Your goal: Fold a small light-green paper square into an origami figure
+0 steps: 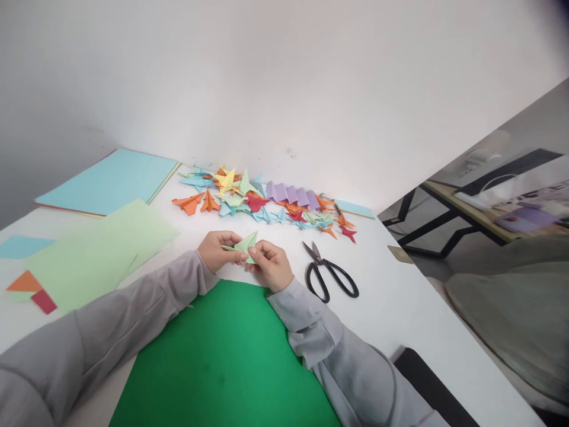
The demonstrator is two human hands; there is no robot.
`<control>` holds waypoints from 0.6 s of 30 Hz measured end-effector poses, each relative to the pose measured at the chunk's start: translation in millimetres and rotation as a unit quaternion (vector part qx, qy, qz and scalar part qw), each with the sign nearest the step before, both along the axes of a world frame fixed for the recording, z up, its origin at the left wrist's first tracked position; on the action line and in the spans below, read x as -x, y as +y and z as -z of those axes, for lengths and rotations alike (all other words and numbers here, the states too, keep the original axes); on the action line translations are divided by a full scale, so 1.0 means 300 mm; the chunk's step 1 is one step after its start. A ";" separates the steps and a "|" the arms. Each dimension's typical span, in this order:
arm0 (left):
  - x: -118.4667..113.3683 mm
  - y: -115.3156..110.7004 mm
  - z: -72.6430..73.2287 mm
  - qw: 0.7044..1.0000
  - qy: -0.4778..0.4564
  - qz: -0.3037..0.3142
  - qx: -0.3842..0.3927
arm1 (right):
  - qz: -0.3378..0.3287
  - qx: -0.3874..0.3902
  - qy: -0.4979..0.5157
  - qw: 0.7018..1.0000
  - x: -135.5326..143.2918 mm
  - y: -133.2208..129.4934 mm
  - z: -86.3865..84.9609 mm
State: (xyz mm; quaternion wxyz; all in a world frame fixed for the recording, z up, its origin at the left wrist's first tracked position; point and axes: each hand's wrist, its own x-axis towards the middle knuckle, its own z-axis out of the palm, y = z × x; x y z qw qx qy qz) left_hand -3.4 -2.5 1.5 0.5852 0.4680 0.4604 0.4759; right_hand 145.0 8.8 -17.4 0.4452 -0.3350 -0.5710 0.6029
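Note:
A small folded piece of light green paper [247, 242] is held up between both hands, just past the far edge of a green sheet [222, 356]. My left hand [219, 249] pinches its left side, thumb along the lower edge. On the other side, my right hand [272, 265] grips it with the thumb on top and the fingers curled behind. Pointed flaps stick out upward and to the left; part of the folded paper is hidden by my fingers. Black-handled scissors [326, 270] lie to the right of my right hand, blades pointing away.
Several folded paper figures [255, 203] in many colours line the wall, with a pleated purple strip [293, 194] among them. Blue sheets [115, 178], light green sheets [98, 255] and small scraps [43, 301] lie left. A black flat object [429, 385] sits at right.

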 end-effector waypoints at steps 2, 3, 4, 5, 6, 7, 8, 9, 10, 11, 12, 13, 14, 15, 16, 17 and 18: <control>-0.001 0.000 0.002 1.000 0.000 0.001 -0.002 | 0.003 -0.007 -0.003 1.000 0.001 -0.001 -0.001; -0.002 0.001 0.005 1.000 0.000 0.003 -0.005 | 0.006 -0.011 -0.004 1.000 0.001 -0.001 0.001; -0.004 0.002 0.008 1.000 0.000 0.003 -0.011 | 0.010 -0.012 -0.006 1.000 0.001 0.000 0.003; -0.005 0.002 0.012 1.000 0.000 0.003 -0.016 | 0.015 -0.011 -0.006 1.000 0.001 0.001 0.006; -0.006 0.003 0.017 1.000 0.001 0.005 -0.022 | 0.020 -0.008 -0.003 1.000 0.000 0.002 0.009; -0.007 0.003 0.021 1.000 0.003 0.009 -0.025 | 0.024 -0.005 -0.001 1.000 0.000 0.003 0.012; -0.008 0.003 0.025 0.999 0.006 0.012 -0.030 | 0.026 -0.002 0.001 1.000 0.000 0.004 0.015; -0.009 0.003 0.027 0.999 0.009 0.016 -0.035 | 0.027 -0.001 0.001 1.000 0.000 0.005 0.016; -0.009 0.002 0.028 0.999 0.013 0.018 -0.038 | 0.029 0.000 0.002 1.000 0.000 0.004 0.016; -0.009 0.002 0.027 0.999 0.018 0.019 -0.041 | 0.030 0.000 0.001 1.000 0.001 0.003 0.015; -0.008 0.001 0.026 0.999 0.023 0.019 -0.041 | 0.031 -0.001 -0.001 1.000 0.001 0.002 0.012; -0.007 0.000 0.023 0.999 0.028 0.019 -0.040 | 0.032 0.000 -0.002 0.999 0.002 0.000 0.009; -0.006 -0.001 0.020 0.999 0.033 0.021 -0.038 | 0.032 0.000 -0.003 0.999 0.003 -0.002 0.005; -0.005 -0.001 0.017 0.998 0.038 0.022 -0.035 | 0.031 -0.001 -0.004 1.000 0.004 -0.004 0.001; -0.004 -0.002 0.014 0.998 0.040 0.024 -0.034 | 0.029 -0.002 -0.005 1.000 0.005 -0.006 -0.002; -0.005 -0.003 0.012 0.998 0.040 0.025 -0.032 | 0.026 -0.002 -0.005 1.000 0.005 -0.007 -0.004; -0.005 -0.003 0.011 0.998 0.039 0.025 -0.032 | 0.024 -0.001 -0.002 1.000 0.005 -0.007 -0.005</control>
